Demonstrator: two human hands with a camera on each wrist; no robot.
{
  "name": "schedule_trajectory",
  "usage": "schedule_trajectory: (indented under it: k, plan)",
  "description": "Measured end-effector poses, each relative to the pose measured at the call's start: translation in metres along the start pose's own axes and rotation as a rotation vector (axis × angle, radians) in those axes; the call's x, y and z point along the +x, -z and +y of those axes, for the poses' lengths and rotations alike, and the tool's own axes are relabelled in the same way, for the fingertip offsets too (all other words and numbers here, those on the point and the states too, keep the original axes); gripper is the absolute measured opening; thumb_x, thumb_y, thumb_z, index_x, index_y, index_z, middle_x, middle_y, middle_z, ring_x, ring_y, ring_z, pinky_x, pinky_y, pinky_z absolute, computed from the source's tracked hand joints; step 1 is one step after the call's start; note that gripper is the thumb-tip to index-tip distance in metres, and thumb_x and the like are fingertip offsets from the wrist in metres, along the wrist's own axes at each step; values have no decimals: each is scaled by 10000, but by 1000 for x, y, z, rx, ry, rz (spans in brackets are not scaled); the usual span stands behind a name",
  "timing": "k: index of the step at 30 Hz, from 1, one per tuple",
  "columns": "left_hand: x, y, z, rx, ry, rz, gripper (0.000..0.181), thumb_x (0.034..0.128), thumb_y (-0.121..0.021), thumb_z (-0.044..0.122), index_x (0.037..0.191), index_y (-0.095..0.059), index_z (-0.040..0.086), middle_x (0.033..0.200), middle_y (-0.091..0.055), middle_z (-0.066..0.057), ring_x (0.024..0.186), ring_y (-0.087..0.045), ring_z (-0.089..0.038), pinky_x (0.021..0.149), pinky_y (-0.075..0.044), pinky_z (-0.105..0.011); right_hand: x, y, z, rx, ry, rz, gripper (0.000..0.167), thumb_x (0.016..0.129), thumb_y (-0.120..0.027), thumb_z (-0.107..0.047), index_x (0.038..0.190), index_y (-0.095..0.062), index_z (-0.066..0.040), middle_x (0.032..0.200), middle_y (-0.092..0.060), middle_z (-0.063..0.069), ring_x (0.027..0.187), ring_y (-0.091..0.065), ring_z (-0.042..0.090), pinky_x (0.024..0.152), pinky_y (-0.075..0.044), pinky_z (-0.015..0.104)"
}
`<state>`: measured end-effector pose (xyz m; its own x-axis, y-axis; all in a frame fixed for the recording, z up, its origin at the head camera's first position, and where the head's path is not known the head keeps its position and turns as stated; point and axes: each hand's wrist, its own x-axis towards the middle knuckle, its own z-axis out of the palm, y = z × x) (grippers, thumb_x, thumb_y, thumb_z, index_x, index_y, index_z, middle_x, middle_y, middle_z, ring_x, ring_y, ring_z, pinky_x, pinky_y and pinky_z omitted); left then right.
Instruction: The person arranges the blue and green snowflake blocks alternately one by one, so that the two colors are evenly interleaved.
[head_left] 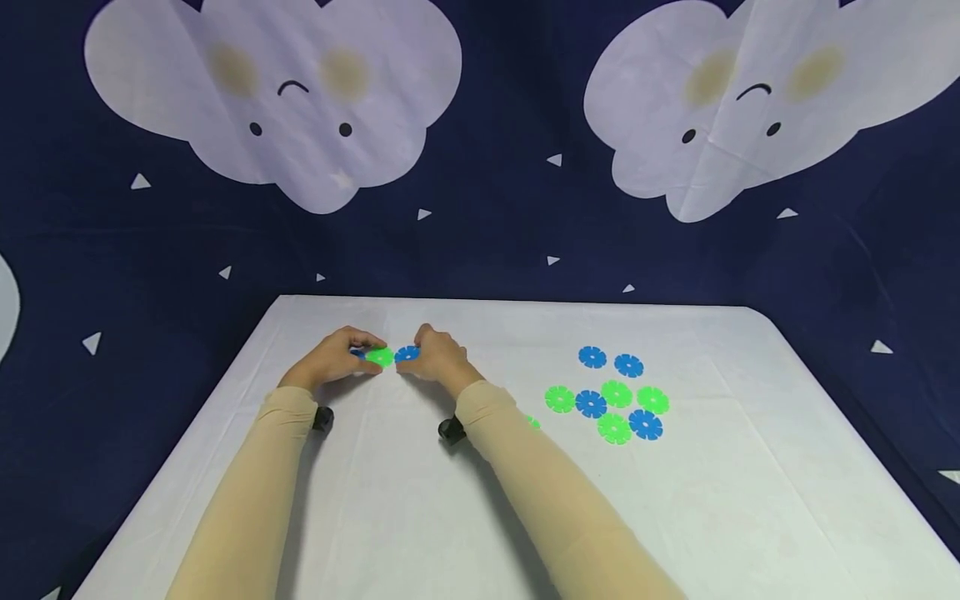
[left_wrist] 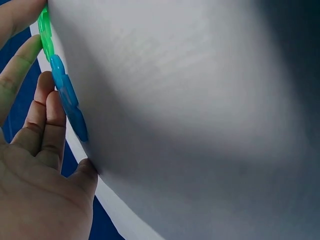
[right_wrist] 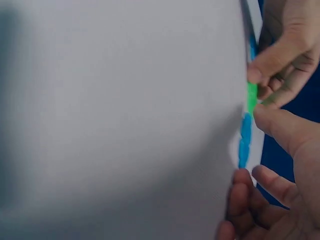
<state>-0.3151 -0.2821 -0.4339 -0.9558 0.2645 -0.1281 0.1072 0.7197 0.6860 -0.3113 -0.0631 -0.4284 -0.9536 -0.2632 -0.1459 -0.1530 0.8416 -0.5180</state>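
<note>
On the far left part of the white table, my left hand pinches a notched green interlocking disc between thumb and fingers. A blue disc lies partly hidden beside that palm; in the left wrist view this blue disc runs along the fingers, against the green disc's edge. Just to the right, my right hand holds another blue disc between thumb and fingertips. Its edge meets or nearly meets the green one; whether they are joined I cannot tell. The right wrist view shows this blue disc edge-on.
Several loose green and blue discs lie on the right half of the table, among them a green disc and a blue disc. Another green disc is mostly covered by the right sleeve. A dark cloud-patterned cloth hangs behind the white table.
</note>
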Motion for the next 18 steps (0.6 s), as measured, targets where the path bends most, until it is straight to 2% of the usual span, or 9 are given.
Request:
schedule_trajectory:
  k: [3, 6, 10, 12, 15, 18]
  plan:
    - [0, 0, 0, 18, 4, -4, 535, 887, -866, 183, 1371, -707, 19, 1477, -584, -267, 1417, -503, -475, 1235, -375, -652, -1, 10, 5, -14, 39, -75, 569, 974, -773, -472, 1385, -606, -115, 1395, -710, 82, 1317, -656, 283, 1176, -467, 562]
    - [2, 0, 0, 42, 11, -8, 546, 886, -860, 192, 1383, -700, 32, 1498, -577, -263, 1444, -490, -485, 1247, -359, -661, 1, 20, 14, -49, 88, -147, 569, 976, -769, -471, 1399, -613, -124, 1421, -696, 79, 1325, -640, 265, 1180, -483, 537]
    - [3, 3, 3, 117, 16, -23, 594, 878, -876, 260, 1402, -691, 50, 1501, -586, -263, 1427, -510, -482, 1232, -376, -663, -7, 36, 21, -97, 143, -235, 545, 977, -786, -426, 1403, -628, -125, 1462, -666, 90, 1319, -622, 249, 1161, -511, 467]
    - [5, 4, 7, 154, 8, -28, 624, 870, -889, 289, 1408, -686, 48, 1473, -605, -268, 1387, -540, -469, 1212, -403, -652, -15, 46, 22, -122, 153, -274, 529, 983, -787, -394, 1408, -631, -122, 1501, -638, 103, 1355, -598, 265, 1183, -491, 475]
    - [8, 5, 14, 181, -16, -27, 643, 857, -903, 298, 1404, -688, 40, 1411, -645, -258, 1318, -581, -435, 1179, -446, -621, -22, 56, 27, -157, 166, -316, 490, 969, -801, -393, 1368, -655, -150, 1448, -659, 92, 1313, -604, 257, 1168, -492, 481]
    - [11, 2, 18, 188, -43, -28, 638, 854, -906, 291, 1394, -692, 27, 1363, -668, -251, 1264, -603, -413, 1150, -472, -601, -27, 62, 33, -179, 176, -351, 438, 952, -816, -397, 1312, -681, -187, 1327, -695, 61, 1178, -622, 206, 1091, -520, 436]
